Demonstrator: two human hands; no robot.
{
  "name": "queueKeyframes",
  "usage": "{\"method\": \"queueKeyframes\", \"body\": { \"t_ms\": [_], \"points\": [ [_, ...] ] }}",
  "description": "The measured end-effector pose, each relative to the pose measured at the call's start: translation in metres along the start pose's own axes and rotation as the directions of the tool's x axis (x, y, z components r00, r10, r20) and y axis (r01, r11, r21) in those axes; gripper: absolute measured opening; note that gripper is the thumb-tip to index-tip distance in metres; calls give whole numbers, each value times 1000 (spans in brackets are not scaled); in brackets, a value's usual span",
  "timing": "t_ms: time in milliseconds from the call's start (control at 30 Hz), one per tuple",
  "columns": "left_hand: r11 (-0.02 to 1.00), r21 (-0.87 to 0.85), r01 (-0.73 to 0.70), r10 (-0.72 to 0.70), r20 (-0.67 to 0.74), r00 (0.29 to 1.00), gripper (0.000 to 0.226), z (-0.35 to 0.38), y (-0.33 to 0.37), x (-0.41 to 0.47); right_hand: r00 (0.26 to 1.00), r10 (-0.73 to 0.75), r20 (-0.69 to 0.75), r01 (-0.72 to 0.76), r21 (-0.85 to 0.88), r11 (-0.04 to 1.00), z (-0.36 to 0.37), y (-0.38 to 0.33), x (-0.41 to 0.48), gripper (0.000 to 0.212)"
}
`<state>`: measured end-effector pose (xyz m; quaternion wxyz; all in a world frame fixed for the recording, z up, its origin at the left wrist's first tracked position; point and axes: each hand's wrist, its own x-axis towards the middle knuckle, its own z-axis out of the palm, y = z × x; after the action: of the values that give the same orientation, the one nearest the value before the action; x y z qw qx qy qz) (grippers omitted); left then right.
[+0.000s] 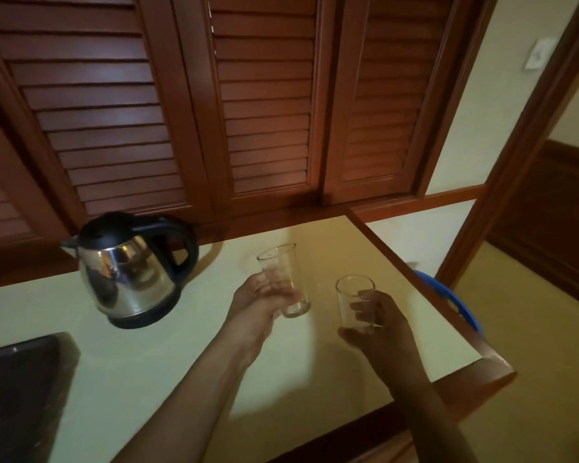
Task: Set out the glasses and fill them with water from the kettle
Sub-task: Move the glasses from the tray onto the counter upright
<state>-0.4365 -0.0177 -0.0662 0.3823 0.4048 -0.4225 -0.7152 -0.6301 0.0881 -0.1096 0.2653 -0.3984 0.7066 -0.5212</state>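
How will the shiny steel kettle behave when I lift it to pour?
The shiny steel kettle with the black lid is likely rigid, and its black loop handle should offer a secure hold. Its weight probably depends on water hidden under the closed lid.

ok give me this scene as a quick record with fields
left hand: grips far clear drinking glass
right hand: grips near clear drinking glass
state: both mouths up, apart, no water visible
shiny steel kettle with black lid and handle: upright on pale table, left of both, untouched
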Motion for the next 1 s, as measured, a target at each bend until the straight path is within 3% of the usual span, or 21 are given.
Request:
{"method": "queueKeyframes", "body": {
  "t_ms": [133, 233, 433, 633, 833, 1000],
  "points": [
    [923, 363, -124, 138, -14, 990, 78, 31, -14, 47, 995, -100, -29, 94, -166, 982, -16, 24, 9, 72],
    [872, 464, -158, 168, 19, 986, 76, 45, -24, 76, 989, -134, -65, 117, -212, 970, -21, 36, 12, 71],
    [803, 558, -207, 193, 85, 977, 68, 59, -38, 102, 990, -129, -49, 120, -154, 981, -20, 44, 17, 65],
    [816, 544, -197, 193, 65, 979, 76, 55, -49, 118, 981, -195, -19, 187, -189, 964, -11, 40, 21, 67],
    [737, 631, -243, 232, 101, 967, 70, 48, -58, 126, 971, -237, -24, 229, -169, 959, -1, 40, 27, 68],
    [733, 629, -260, 261, 93, 961, 68, 47, -66, 130, 966, -252, -54, 237, -192, 952, 3, 43, 27, 69]
  ]
}}
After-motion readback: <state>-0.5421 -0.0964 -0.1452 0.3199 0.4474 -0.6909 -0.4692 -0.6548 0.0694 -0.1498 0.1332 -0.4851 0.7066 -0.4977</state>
